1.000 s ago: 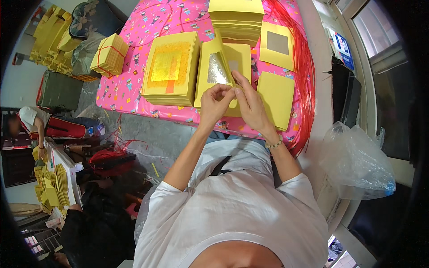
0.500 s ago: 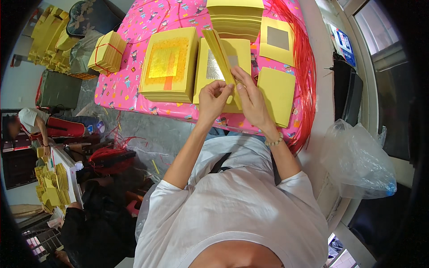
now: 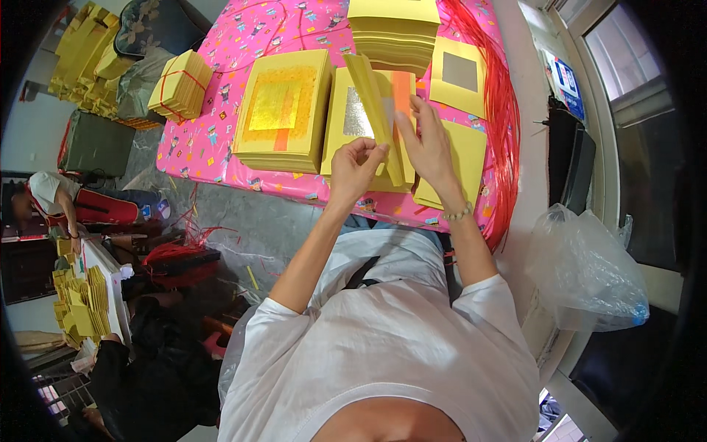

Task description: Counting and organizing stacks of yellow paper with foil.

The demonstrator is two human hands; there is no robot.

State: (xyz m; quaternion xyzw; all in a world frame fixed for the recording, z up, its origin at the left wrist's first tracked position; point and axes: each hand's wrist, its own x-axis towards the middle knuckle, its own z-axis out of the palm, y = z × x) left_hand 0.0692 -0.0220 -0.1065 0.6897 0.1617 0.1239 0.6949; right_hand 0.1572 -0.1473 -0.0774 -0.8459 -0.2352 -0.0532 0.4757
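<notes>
A thin sheaf of yellow paper (image 3: 366, 92) stands tilted on edge over a yellow paper stack with a silver square (image 3: 335, 140). My left hand (image 3: 355, 171) pinches the lower part of this sheaf between thumb and fingertips. My right hand (image 3: 429, 147), fingers stretched out and thumb apart, is just right of the sheaf, by a sheet with an orange strip (image 3: 403, 85). It overlaps the left side of another yellow paper stack (image 3: 465, 166). On the left sits a thick paper stack with a gold square on an orange patch (image 3: 272, 103).
A tall paper stack (image 3: 394, 37) and a sheet with a grey square (image 3: 458, 72) lie farther back on the pink patterned tablecloth (image 3: 221, 155). Red plastic strands (image 3: 504, 147) hang along the right edge. A tied paper bundle (image 3: 180, 85) sits far left. Other people work at lower left.
My right hand has drawn away from the sheaf to the right, and the orange strip now shows beside it. My left hand keeps its pinch.
</notes>
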